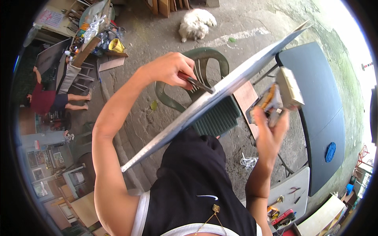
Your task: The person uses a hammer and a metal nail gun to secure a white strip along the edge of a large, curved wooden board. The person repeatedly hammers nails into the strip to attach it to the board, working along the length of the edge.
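Note:
My left hand [173, 69] is closed around red-handled pliers [201, 84], whose dark jaws touch the edge of a long stretched canvas [173, 128]. Seen nearly edge-on, the canvas slants from lower left to upper right, whitish along its edge and blue-grey below. On its right side, my right hand [269, 135] grips a boxy tool [289, 88], apart from the canvas. Motion blurs that tool; grey and orange parts and a pale block-like end show, but its exact kind is unclear.
Behind the canvas stands a green plastic chair [216, 118]. A dark folding table [319, 98] is at right, a grey table [291, 196] with hand tools below it. White cord [249, 160] lies on the floor. A white dog [197, 23] lies ahead; another person [43, 96] is far left.

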Tool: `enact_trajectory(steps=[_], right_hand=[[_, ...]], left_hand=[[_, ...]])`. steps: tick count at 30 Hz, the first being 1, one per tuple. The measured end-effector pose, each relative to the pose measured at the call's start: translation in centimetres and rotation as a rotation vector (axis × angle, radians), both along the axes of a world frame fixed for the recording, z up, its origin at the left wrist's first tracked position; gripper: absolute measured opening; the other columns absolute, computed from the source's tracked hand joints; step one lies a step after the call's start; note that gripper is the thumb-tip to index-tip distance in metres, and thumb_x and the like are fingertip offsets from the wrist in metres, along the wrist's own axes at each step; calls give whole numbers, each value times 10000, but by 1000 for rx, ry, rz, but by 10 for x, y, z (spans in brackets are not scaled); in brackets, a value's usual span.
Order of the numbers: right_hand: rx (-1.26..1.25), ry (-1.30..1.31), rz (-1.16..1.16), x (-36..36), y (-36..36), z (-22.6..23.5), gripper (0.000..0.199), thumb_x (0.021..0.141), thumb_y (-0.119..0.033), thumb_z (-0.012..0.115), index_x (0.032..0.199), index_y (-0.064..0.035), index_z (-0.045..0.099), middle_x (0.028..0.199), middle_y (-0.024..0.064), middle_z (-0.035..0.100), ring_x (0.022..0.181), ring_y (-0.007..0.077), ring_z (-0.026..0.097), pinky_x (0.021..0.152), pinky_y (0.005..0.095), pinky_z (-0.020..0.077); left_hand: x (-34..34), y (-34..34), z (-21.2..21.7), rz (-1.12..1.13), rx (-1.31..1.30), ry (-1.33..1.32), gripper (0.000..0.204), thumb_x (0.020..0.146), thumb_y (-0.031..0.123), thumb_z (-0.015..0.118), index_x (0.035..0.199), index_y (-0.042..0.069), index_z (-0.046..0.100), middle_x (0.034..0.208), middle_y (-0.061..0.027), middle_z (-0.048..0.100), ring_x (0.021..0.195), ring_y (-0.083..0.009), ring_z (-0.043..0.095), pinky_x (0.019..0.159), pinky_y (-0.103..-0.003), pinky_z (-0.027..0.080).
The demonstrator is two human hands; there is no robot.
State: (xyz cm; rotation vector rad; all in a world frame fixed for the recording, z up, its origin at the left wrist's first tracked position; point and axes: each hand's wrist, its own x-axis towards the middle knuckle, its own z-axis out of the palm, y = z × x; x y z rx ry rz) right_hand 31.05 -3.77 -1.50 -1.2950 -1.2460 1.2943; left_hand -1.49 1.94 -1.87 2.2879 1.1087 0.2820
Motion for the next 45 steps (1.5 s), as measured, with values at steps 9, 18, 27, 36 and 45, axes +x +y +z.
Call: enact_trajectory(steps=[9,18,27,36,45], right_hand=[[163,-224,-260,-75,17,-50,759,669,-224,906,1223,49,464,1042,142,614,985,245,608,865,341,477],[80,-297,-308,-91,25,-62,946,596,-422,921,1218,106,440,1087,251,614,1018,285,623,896,370,479],[12,-251,-313,-107,29,-56,933,600,-366,931,1225,106,424,1004,200,656,923,235,655,828,334,516],[-15,-238,-295,-112,31,-56,908,617,-372,921,1217,99,428,975,183,661,902,216,657,799,321,526],[-37,-207,-243,-105,34,-59,878,612,-363,915,1193,96,444,957,187,657,888,236,658,806,340,527]], left_hand=[[11,4,-15,-97,34,-130,236,706,269,802,860,97,752,702,-45,614,653,-226,624,579,-353,460],[-17,28,-33,-211,8,-230,270,703,148,837,937,45,749,623,-49,531,538,-142,510,493,-323,371],[-26,54,-23,-330,60,-177,246,712,138,824,886,0,718,683,-63,576,573,-184,554,526,-324,418],[-24,68,-11,-416,185,-125,186,725,189,791,837,58,723,625,-60,577,575,-254,588,534,-358,437],[-16,59,1,-370,249,226,280,681,288,806,723,57,654,627,-76,617,631,-297,627,578,-386,469]])
